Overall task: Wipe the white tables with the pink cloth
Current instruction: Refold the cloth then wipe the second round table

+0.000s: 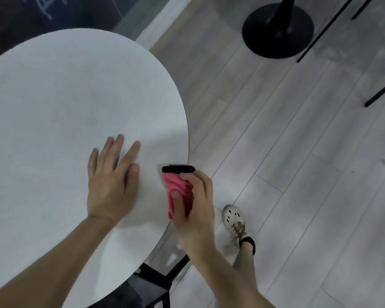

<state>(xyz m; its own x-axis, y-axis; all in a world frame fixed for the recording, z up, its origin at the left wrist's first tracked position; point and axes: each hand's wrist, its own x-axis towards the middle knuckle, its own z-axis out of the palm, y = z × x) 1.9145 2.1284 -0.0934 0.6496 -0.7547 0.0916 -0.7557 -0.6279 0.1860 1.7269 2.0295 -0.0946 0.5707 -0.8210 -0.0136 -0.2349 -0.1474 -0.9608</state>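
Right now the pink cloth point(178, 192) sits bunched at the near-right rim of the white table point(65, 96), gripped by the right hand point(195, 210) w/ thumb on top and fingers curled round it. A black strip point(178, 169) shows at the cloth's far end; can't tell if it's part of the cloth or sth else. The left hand point(111, 181) lies flat on the tabletop just inboard of the cloth, fingers straight, holding nothing. Judging by that, the wipe is at an edge pass, w/ most of the top left to cover. To do it well: spread the cloth flatter so more of it meets the surface, press evenly, and sweep in overlapping arcs from the far rim toward the near rim, so dirt goes off one side & not back over wiped area. Lift the left hand before the cloth reaches it, else a patch gets missed. Trace the round rim last. A black base point(278, 30) stands well beyond the table's far-right rim, prob. another table to do after
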